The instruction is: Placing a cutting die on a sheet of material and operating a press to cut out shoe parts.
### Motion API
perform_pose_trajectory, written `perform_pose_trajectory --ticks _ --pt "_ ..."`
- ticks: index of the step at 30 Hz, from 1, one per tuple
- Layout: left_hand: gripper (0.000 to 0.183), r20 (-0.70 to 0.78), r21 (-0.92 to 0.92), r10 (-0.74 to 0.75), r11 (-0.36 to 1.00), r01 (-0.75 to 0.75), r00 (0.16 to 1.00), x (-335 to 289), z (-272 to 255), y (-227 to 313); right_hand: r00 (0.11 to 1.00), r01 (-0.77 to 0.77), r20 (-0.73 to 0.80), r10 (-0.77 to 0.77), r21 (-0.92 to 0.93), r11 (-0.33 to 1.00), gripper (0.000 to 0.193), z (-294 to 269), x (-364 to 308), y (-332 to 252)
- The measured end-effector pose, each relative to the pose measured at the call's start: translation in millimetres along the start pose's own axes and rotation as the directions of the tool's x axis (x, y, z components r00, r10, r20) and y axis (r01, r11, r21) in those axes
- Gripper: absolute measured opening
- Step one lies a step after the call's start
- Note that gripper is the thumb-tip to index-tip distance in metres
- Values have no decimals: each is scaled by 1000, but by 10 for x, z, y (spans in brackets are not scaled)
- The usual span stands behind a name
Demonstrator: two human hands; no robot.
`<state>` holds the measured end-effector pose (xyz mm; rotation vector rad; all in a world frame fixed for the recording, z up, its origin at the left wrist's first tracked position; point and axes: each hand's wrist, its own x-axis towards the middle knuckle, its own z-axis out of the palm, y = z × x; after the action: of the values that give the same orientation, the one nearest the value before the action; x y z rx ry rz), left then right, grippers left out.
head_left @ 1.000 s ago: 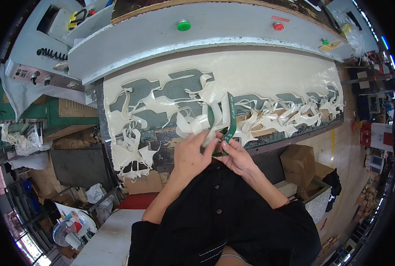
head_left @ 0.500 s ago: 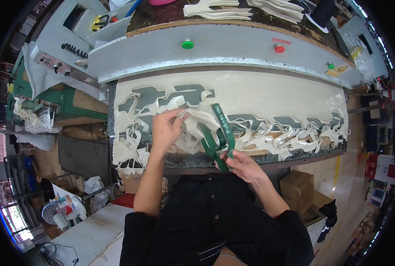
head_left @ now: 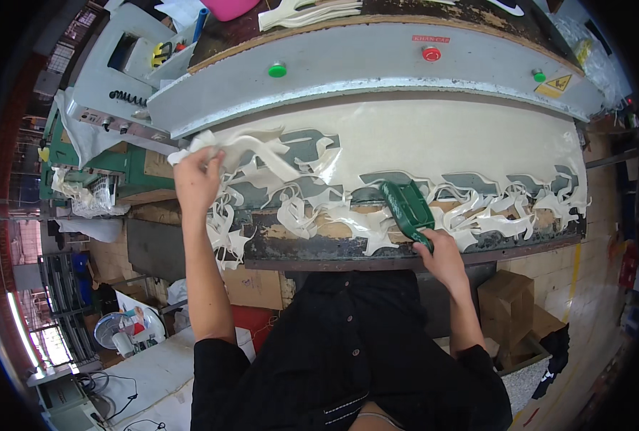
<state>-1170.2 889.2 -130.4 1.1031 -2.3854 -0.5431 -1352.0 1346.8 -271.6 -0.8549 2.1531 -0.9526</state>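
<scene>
My left hand (head_left: 197, 181) pinches a limp bundle of cream cut pieces (head_left: 258, 144) at the left end of the sheet. The bundle's free end droops to the right. In my right hand (head_left: 443, 257) is a green cutting die (head_left: 409, 207), gripped by its near end and tilted over the front part of the sheet. Under both hands lies the cream layered sheet (head_left: 441, 133), cut through along its front and left. Curled scrap strips (head_left: 362, 224) hang around dark cut-out gaps near the front edge.
A grey machine beam (head_left: 348, 68) with a green button (head_left: 277, 70) and a red button (head_left: 431, 54) crosses behind the sheet. On its top lies a stack of cut pieces (head_left: 309, 14). Cardboard boxes (head_left: 506, 309) stand at the lower right, a fan (head_left: 118, 332) at the lower left.
My left hand has moved left with the cream pieces, away from the die. My right hand has carried the die to the right and turned it. The view has shifted a little.
</scene>
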Motion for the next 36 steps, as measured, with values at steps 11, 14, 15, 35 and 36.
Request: perform_pose_trajectory --ticks 11,14,15,35,36 --pt "28 157 173 415 881 -439 896 -870 1215 789 996 -54 78 -35 889 454 40 726 489 -521" --pt "32 331 162 467 828 -538 820 -1408 1418 935 973 -229 230 -4 972 48 49 847 773 -589" --pt "34 363 115 531 790 -602 766 -1564 1473 939 963 -268 267 -25 955 -125 51 881 810 -551" --pt "48 683 -285 101 949 137 724 -1574 1938 -543 967 -228 224 118 973 24 35 1088 649 -74" --pt "49 671 -304 5 914 268 742 -1612 1929 -579 967 -230 227 117 973 21 35 1062 624 -78"
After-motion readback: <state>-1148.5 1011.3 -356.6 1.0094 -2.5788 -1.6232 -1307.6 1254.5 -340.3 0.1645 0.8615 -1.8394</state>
